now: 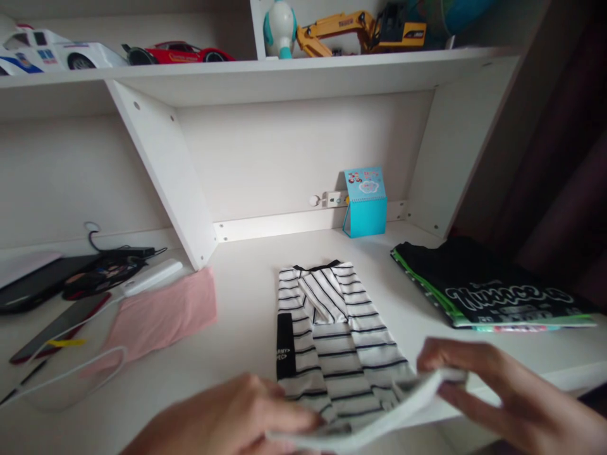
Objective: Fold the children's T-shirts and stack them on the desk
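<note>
A white shirt with dark stripes [339,344] lies on the white desk, its sides and one sleeve folded inward, the dark collar toward the back. A black patch with white lettering runs down its left side. The shirt's near edge is lifted off the desk. My left hand [237,414] grips that edge at the lower middle, the fingers partly cut off by the frame. At the right, my right hand [488,392] pinches the other end of the raised edge between thumb and fingers. Both hands are slightly blurred.
Folded dark shirts [493,284] are stacked at the right. A blue desk calendar [367,212] stands at the back by a socket. To the left are a pink cloth [161,316], a white cable and a dark tablet-like device [42,284]. A shelf above holds toy vehicles [184,54].
</note>
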Motion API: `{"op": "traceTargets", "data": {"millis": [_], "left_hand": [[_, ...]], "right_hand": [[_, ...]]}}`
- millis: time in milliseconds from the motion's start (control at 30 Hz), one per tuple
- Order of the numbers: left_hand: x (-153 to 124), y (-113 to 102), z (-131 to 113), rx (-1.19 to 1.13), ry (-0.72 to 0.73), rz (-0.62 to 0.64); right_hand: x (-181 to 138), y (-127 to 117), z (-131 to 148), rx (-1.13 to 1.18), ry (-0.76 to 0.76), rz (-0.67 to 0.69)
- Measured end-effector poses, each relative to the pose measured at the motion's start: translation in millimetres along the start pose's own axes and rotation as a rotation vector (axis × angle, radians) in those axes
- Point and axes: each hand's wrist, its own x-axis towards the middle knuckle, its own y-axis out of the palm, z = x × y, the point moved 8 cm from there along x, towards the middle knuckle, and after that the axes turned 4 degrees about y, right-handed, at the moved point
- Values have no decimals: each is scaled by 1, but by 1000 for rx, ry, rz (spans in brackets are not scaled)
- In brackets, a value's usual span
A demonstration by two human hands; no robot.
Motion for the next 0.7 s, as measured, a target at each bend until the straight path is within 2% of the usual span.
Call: {"op": "traceTargets", "data": {"millis": [67, 100, 200, 267, 367, 433, 500, 600, 700], "left_hand": [[19, -27, 36, -181, -162, 48], [30, -40, 58, -278, -210, 31], [61, -68, 145, -567, -335, -180], [73, -61, 205, -714, -452, -274], [78, -28, 272, -838, -646, -328], [76, -9, 294, -878, -706, -338], [74, 0, 302, -912, -686, -343], [73, -1, 301, -955, -617, -331], [71, -10, 303, -903, -612, -347]], "right_hand": [[52, 5, -17, 131, 93, 189], [81, 5, -27, 202, 109, 196], [160, 21, -82, 383, 262, 124], [187, 47, -130, 411, 474, 97], [200, 82, -173, 381, 568, 77], [201, 92, -186, 363, 554, 39], [201, 92, -191, 342, 523, -11], [204, 83, -192, 297, 476, -72], [207, 74, -194, 213, 463, -126]]}}
